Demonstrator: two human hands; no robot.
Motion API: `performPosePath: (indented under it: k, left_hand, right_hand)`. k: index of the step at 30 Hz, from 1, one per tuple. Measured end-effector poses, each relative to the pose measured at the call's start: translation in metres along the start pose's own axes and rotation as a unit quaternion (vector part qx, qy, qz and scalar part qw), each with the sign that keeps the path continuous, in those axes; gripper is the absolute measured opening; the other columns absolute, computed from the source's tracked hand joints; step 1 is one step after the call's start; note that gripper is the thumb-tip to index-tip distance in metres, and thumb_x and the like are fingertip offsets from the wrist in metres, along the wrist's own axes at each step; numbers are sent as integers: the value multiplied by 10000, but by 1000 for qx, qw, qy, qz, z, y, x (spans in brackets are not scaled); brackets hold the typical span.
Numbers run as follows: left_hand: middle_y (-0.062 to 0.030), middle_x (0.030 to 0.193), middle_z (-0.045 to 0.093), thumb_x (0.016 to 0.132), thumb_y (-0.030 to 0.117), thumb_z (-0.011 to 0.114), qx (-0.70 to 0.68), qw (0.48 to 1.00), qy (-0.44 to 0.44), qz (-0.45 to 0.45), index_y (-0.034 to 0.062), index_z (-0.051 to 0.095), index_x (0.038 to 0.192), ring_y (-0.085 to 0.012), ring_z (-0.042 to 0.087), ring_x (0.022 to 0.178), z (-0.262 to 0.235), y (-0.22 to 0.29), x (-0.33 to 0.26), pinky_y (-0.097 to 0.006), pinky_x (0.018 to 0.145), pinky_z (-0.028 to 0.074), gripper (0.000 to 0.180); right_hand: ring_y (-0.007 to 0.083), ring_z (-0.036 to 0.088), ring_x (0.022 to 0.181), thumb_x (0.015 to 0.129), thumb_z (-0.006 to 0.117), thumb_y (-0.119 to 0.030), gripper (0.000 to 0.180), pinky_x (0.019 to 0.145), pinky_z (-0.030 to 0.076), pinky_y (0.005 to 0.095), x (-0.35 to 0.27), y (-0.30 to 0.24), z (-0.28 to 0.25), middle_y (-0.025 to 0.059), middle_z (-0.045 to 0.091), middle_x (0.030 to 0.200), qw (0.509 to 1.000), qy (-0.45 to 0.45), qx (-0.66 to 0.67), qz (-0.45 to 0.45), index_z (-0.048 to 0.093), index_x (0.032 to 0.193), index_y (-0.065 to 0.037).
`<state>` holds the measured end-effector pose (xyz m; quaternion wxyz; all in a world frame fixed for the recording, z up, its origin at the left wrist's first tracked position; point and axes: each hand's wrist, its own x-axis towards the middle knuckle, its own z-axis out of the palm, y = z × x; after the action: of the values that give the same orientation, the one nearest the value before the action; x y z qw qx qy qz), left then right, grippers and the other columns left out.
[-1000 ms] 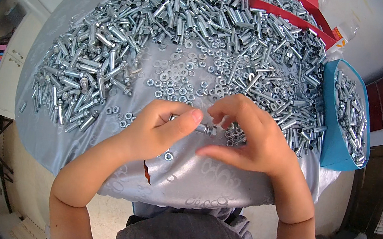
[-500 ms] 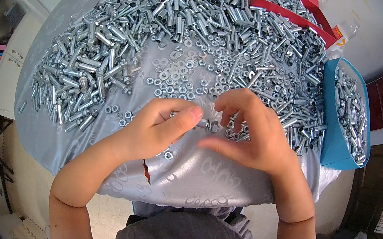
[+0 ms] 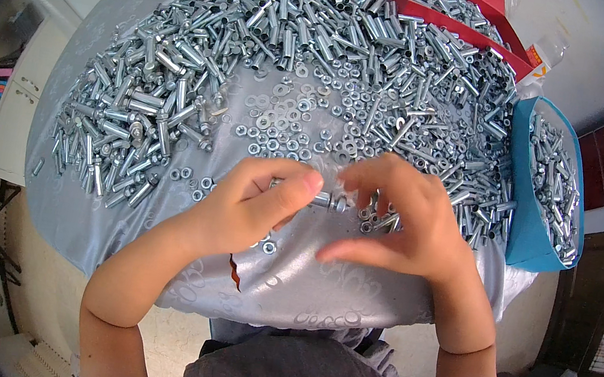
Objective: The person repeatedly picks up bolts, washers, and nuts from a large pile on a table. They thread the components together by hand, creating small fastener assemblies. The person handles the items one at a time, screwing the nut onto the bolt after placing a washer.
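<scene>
Your right hand (image 3: 403, 228) has opened off the bolt (image 3: 322, 199); left hand (image 3: 254, 205) pinches it alone, so its nut (image 3: 341, 204) may drop among loose nuts (image 3: 286, 137).

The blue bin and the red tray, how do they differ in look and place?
The blue bin stands at the table's right edge, beside the right hand; the red tray lies at the far edge, farther from both hands. The blue bin has curved, deep walls; the red tray looks flat and straight-edged. Both hold silver metal fasteners.
</scene>
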<state>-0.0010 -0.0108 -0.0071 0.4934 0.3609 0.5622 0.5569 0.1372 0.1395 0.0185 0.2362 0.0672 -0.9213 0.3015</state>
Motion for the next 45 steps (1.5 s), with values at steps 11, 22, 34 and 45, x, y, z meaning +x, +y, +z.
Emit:
performPosePath:
  k: [11,22,34,45]
  left_hand:
    - [68,641,459,887,279,492,-9,1000,-27,6,7,583,885,2,377,579,0,1,1,-175,496,295,287]
    - [33,770,541,893,257,486,7,1000,-20,19,-18,578,920,-8,446,704,2,4,-3,-178,586,365,291]
    - [75,713,458,900,242,471,-43,999,-23,4,8,557,903,12,372,627,4,8,-4,-174,518,304,249]
    - [24,652,414,909,316,436,20,999,-45,19,18,498,862,-45,365,562,4,3,-3,-210,510,320,307]
  right_hand:
    - [240,552,583,715,666,-202,195,485,439,317,0,6,1,70,536,719,999,7,-21,-42,544,765,-59]
    - [259,553,580,733,648,-213,216,501,443,334,-3,9,3,83,531,665,998,-50,46,6,547,836,-52]
    - [226,547,553,697,678,-235,221,484,431,313,0,10,15,51,532,633,996,72,-7,-43,567,796,-71]
    - [229,538,555,662,713,-245,269,498,426,319,-3,10,3,59,538,637,998,25,-2,-51,585,806,-56]
